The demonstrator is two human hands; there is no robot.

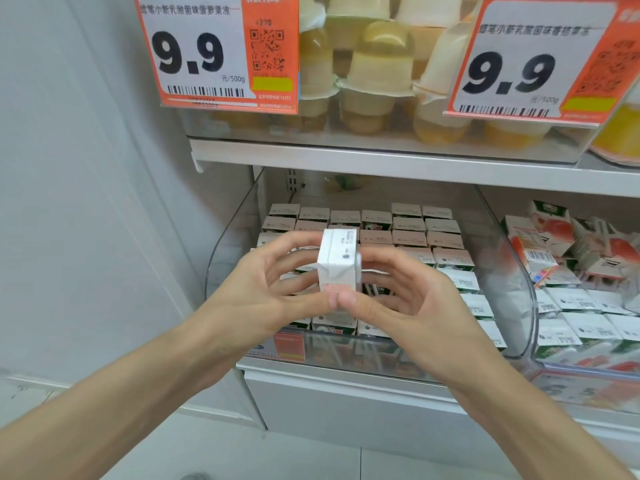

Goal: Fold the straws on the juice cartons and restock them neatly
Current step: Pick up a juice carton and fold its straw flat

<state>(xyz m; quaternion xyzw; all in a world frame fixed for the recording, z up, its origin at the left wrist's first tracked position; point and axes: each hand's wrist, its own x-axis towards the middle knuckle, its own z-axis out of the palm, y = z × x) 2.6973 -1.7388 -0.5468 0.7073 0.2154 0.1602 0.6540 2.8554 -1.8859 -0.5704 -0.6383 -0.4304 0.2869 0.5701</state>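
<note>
Close before the lower shelf, a juice carton (pixel 337 263) is gripped between both hands.

Nearest, the left hand (pixel 263 289) and the right hand (pixel 408 299) are half closed about the carton, with both thumbs pressed side by side on its lower near edge and the fingers curled round its far sides; nothing else is held. The carton is set on end, its long axis running up and away, centred between the hands above the clear bin (pixel 221 258). What appears to be the wrapped straw (pixel 375 271) juts from its right side, so the right hand is judged the nearer for the fold. Beyond, rows of stocked cartons (pixel 408 233) are seen in the bin, and farther up jelly cups (pixel 377 74) and price tags (pixel 207 50) are ranged along the upper shelf.
</note>
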